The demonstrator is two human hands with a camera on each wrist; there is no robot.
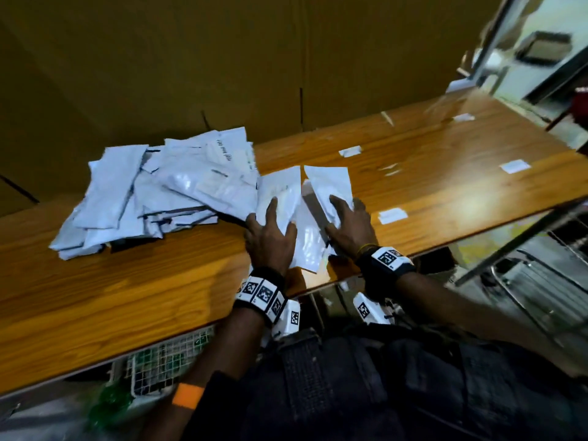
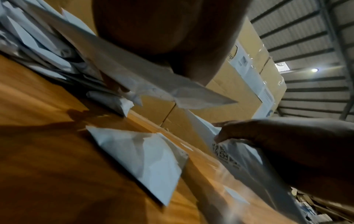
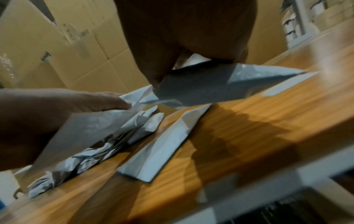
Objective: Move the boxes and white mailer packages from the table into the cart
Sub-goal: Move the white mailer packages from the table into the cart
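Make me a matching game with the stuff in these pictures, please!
Things:
1. left hand
2. pile of mailers
3. wire cart
4. paper scraps

Places:
A. scattered on the bare right part of the table
B. holding a white mailer beside the pile
C. heaped on the table's left part
D. below the table's right edge

Pairs: 1-B, 2-C, 3-D, 4-A

Both forearms are reaching toward 12 o'clock, side by side. The left hand [image 1: 270, 237] and right hand [image 1: 350, 226] are each gripping something, fingers [image 1: 338, 203] spread, thumbs underneath.
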